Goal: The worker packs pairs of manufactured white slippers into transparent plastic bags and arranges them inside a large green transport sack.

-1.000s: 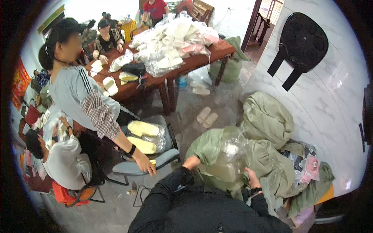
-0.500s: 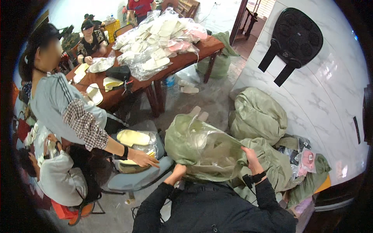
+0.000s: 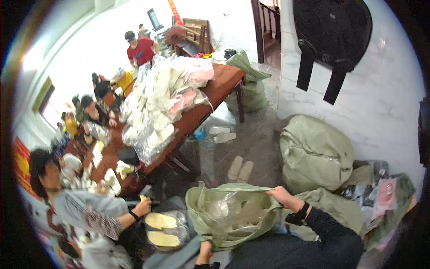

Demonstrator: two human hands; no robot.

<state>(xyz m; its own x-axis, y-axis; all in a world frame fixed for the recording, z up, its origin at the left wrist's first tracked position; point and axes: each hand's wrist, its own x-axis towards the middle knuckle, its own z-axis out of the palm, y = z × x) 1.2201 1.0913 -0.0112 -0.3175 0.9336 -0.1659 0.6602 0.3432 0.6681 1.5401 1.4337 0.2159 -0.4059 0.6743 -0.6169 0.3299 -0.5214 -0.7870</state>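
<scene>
Between my hands is a green woven sack (image 3: pixel 197 210), its mouth spread wide. Inside it lie clear plastic bags (image 3: pixel 228 206) with pale contents I cannot make out fully. My right hand (image 3: pixel 286 198) grips the sack's rim at the right. Down at the near left edge, my left hand (image 3: pixel 205 252) is closed on the sack's cloth, partly cut by the picture's lower edge. Just left of the sack, a pair of yellow slippers (image 3: pixel 162 228) in clear plastic rests on a grey chair (image 3: pixel 168 258).
A co-worker (image 3: pixel 89 206) stands at the left, a hand near the slippers. Bagged slippers (image 3: pixel 156 89) are heaped on a long brown table (image 3: pixel 219 89). Full green sacks (image 3: pixel 316 152) lean by the right wall. Loose slippers (image 3: pixel 240 169) lie on the floor beyond my sack.
The view has tilted up and turned, so the sack appears lower. The co-worker's hand has drawn back from beside the sack. Both my hands keep hold of the sack.
</scene>
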